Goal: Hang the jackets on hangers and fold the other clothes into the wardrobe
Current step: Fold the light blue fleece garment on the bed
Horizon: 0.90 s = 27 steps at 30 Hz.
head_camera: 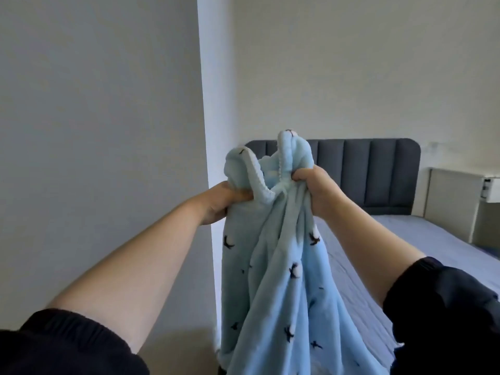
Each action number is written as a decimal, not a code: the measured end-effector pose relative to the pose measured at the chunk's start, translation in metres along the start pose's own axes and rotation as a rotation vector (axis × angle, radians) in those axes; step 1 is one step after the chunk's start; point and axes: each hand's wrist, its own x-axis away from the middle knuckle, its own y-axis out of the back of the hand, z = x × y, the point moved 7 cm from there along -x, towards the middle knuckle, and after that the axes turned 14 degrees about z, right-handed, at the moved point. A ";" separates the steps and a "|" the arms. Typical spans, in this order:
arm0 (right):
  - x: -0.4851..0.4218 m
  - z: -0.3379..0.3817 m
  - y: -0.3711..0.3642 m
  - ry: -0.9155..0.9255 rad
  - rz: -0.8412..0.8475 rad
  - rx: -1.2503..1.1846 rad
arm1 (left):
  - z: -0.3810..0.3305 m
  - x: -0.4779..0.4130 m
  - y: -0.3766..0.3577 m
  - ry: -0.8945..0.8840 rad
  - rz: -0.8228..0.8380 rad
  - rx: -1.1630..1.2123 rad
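Fleece garment (270, 280), pale blue, hangs from centre toward six o'clock, its top edge gripped by left hand (220, 203) at nine o'clock and right hand (318, 189) at three, bed (405, 239) at four o'clock.

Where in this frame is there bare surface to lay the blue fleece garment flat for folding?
The bed sheet is bare from the grey headboard down along the white bedside unit, right of the garment. The near centre is crowded: the left hand and right hand grip the garment, which hides the bed's left part.
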 end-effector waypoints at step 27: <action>-0.021 0.084 -0.039 -0.305 0.595 0.357 | -0.151 0.074 0.097 0.242 -0.370 -0.361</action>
